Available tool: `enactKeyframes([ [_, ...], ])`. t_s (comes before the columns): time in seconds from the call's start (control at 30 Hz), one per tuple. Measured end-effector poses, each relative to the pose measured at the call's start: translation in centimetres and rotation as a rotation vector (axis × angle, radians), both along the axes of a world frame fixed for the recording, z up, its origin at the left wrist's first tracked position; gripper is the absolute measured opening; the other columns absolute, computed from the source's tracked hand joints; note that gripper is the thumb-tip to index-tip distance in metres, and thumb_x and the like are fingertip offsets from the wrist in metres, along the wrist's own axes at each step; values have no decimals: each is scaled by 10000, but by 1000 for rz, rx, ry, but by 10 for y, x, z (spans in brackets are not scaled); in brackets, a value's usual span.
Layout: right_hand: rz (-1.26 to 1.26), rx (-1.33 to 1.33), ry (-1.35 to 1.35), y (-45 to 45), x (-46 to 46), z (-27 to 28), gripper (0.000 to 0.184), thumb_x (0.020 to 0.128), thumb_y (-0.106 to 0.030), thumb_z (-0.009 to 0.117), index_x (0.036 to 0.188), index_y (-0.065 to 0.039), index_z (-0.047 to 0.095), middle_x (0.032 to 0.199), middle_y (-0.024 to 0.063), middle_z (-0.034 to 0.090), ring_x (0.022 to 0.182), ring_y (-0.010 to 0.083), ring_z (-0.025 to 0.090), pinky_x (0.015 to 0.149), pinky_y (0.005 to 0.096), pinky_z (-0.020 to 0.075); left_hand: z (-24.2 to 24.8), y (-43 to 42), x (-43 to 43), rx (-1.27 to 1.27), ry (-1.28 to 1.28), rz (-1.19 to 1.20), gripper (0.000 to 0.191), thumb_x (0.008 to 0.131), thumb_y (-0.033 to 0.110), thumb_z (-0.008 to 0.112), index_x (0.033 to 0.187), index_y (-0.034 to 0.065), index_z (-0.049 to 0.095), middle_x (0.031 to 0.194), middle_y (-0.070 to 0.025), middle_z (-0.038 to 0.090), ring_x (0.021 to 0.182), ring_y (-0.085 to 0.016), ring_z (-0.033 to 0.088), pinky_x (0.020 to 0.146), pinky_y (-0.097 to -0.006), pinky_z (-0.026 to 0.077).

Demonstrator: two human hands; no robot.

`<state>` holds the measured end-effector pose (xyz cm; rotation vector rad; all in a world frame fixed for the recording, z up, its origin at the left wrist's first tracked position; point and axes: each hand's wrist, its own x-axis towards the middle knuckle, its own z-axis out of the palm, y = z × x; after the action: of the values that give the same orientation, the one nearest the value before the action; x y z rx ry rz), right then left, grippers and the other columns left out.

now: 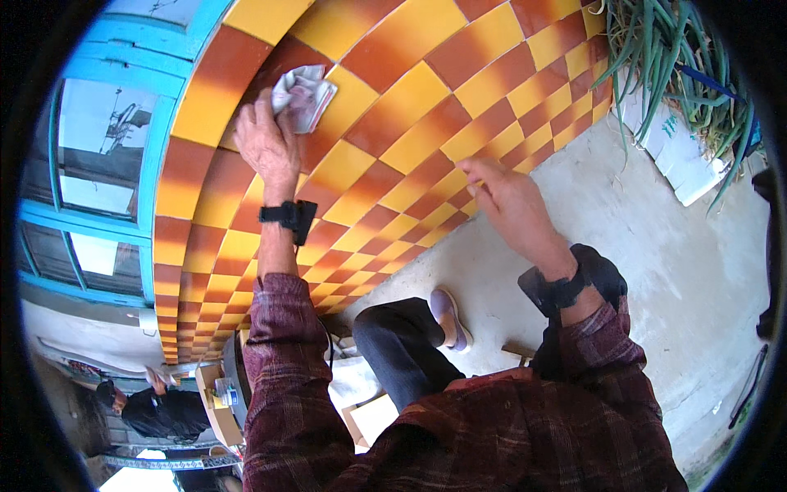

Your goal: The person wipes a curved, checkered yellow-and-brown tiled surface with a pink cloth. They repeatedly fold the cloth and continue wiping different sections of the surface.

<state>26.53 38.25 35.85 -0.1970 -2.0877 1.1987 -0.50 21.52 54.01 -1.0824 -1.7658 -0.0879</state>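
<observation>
My left hand grips a crumpled pale cloth with coloured edges, at the upper part of a wall faced with yellow and red-brown tiles. The cloth lies against the tiles close to a ledge below a window. My right hand hangs in front of the lower tiles with its fingers loosely apart and nothing visible in it. Each wrist wears a black strap; a dark device sits on the left one.
Blue-framed windows rise beyond the ledge. Green onions lie over a white box on the concrete floor. A cardboard box stands at lower left, beside another person in dark clothes.
</observation>
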Motion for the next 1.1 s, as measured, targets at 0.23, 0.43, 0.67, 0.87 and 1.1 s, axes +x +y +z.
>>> enactKeyframes([
  [0.23, -31, 222, -28, 2, 8, 0, 223, 837, -58, 609, 1060, -42, 610, 959, 138, 682, 872, 329, 684, 691, 419, 552, -14, 98, 3, -207, 209, -41, 441, 823, 126, 602, 1257, 203, 627, 1187, -51, 591, 1077, -288, 536, 876, -434, 412],
  [0.43, 39, 235, -73, -2, 5, 2, 274, 847, -44, 605, 1120, -39, 602, 961, 135, 650, 895, 325, 660, 700, 402, 538, -1, 232, 18, -412, 349, -208, 446, 853, 133, 577, 1297, 183, 575, 1204, -34, 568, 1099, -251, 523, 854, -429, 399],
  [0.67, 101, 294, -168, -6, -8, -1, 361, 724, -24, 662, 1078, -50, 596, 966, 103, 624, 866, 283, 674, 651, 370, 539, -94, 295, 18, -651, 411, -457, 388, 870, 151, 561, 1257, 160, 596, 1259, -44, 545, 1165, -247, 499, 920, -437, 397],
  [0.87, 58, 230, -78, -9, -11, -5, 120, 801, -88, 630, 915, -59, 612, 888, 102, 640, 826, 291, 688, 659, 393, 551, -211, 184, -7, -1004, 340, -213, 572, 899, 162, 555, 1441, 18, 441, 1435, -77, 440, 1359, -271, 384, 1077, -471, 349],
  [1.1, 82, 270, -141, -11, -4, -4, 240, 789, -44, 611, 1025, -86, 602, 930, 77, 623, 838, 301, 669, 656, 407, 534, -165, 38, -18, -1187, 82, 22, 587, 891, 198, 562, 1455, 79, 446, 1482, -68, 401, 1403, -297, 354, 1143, -555, 286],
])
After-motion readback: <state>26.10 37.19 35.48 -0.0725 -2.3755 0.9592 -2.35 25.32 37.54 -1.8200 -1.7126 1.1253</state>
